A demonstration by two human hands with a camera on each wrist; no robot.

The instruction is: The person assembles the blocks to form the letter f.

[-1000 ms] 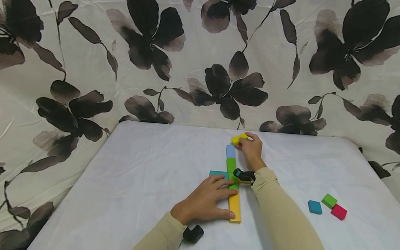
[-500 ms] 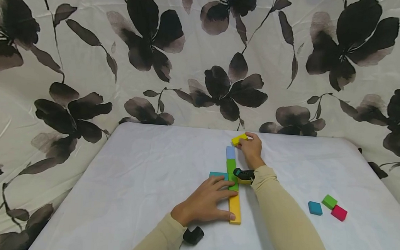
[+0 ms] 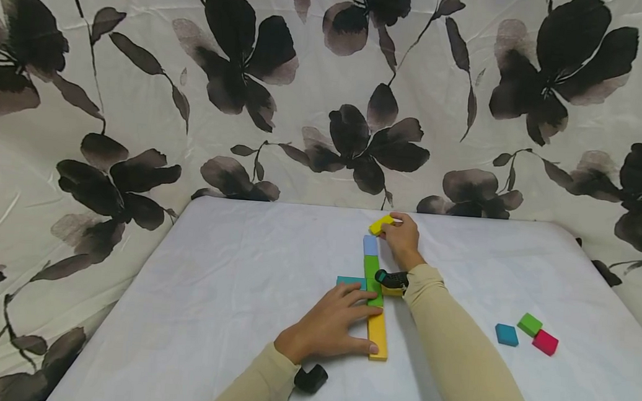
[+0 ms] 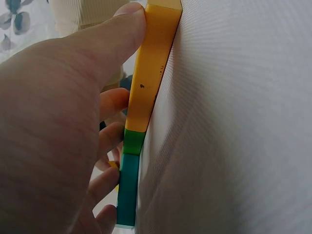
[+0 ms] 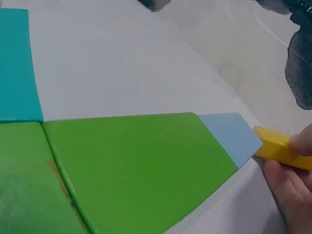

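Observation:
A line of flat blocks runs away from me: a long orange-yellow block (image 3: 378,341) nearest, two green blocks (image 5: 126,165), then a light blue block (image 3: 370,245). A teal block (image 3: 351,281) juts left from the line, and another yellow block (image 3: 393,291) juts right, partly hidden by the right wrist. My left hand (image 3: 332,322) spreads over the line, its thumb on the orange-yellow block and fingertips on the orange-yellow, green and teal blocks. Between thumb and fingers, my right hand (image 3: 402,237) pinches a small yellow block (image 3: 379,225), tilted, its corner right at the light blue block's far end.
Loose blue (image 3: 506,334), green (image 3: 529,325) and red (image 3: 546,343) blocks lie to the right on the white-covered table (image 3: 226,281). A floral cloth (image 3: 329,89) hangs behind the table's far edge. Black straps are on both wrists.
The right hand has shifted slightly left and turned the yellow block a little steeper, closer in line with the row. The left hand stays in place on the blocks.

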